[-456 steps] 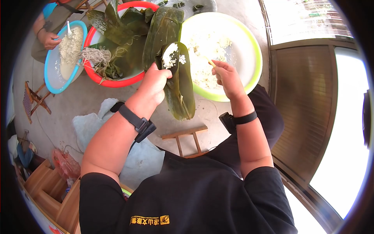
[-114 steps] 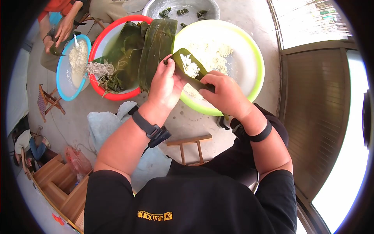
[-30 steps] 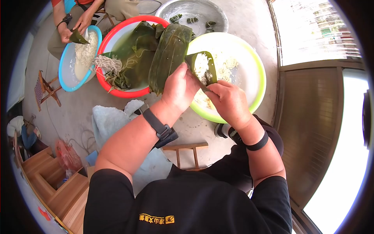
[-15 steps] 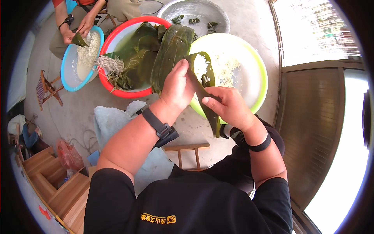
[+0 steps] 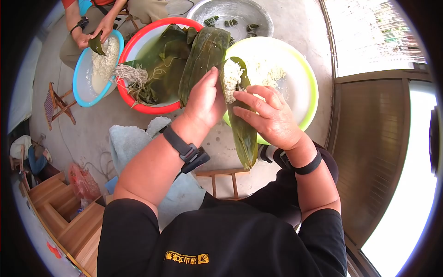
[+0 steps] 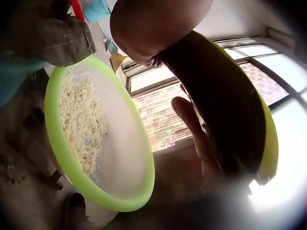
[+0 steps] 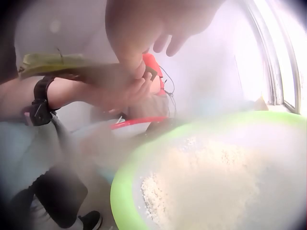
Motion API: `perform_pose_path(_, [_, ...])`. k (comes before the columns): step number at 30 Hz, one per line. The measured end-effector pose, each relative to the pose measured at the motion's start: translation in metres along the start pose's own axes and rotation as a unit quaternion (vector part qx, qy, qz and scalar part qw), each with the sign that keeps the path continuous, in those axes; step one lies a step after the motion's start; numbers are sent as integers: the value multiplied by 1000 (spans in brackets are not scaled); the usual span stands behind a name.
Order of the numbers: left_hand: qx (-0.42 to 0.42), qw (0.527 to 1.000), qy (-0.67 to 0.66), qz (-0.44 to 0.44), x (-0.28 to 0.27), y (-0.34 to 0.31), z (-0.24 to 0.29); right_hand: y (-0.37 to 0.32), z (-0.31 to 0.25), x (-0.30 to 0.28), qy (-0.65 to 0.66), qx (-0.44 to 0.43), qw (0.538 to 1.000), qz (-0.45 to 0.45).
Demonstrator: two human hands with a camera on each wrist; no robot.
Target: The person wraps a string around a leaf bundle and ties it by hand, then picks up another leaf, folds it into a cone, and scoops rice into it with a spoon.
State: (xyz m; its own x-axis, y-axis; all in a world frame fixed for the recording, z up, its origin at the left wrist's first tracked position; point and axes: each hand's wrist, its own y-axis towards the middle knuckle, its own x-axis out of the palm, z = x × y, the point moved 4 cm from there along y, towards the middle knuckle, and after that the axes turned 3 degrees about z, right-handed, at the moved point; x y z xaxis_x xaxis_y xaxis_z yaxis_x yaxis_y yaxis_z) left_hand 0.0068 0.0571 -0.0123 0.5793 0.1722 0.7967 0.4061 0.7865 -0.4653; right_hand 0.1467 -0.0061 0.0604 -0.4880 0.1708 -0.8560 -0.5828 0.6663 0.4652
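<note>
In the head view the left grip (image 5: 205, 99) covers the left edge of the leaf (image 5: 243, 134), and its fingers lie out of sight under it. The right grip (image 5: 267, 117) hides the leaf's middle. The top edge cuts off the metal basin (image 5: 240, 10) on the far side, and the parcels (image 5: 229, 22) in it are too small to tell apart. Of the second person (image 5: 104, 25), far left, only hands and knees show. The right wrist view is fogged throughout, so the green bowl (image 7: 120, 191) and rice (image 7: 211, 187) are soft shapes. In the left wrist view the leaf's lower end dissolves in glare.
</note>
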Motion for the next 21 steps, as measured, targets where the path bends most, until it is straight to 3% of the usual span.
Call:
perform_pose_path(2, [4, 1000, 21, -8, -1, 1, -1, -1, -3, 3, 1, -36, 999, 20])
perform_pose_path(11, [-2, 999, 25, -27, -20, 6, -3, -2, 2, 3, 42, 33, 998, 27])
perform_pose_path(21, [13, 998, -2, -62, 0, -9, 3, 1, 6, 3, 142, 58, 986, 67])
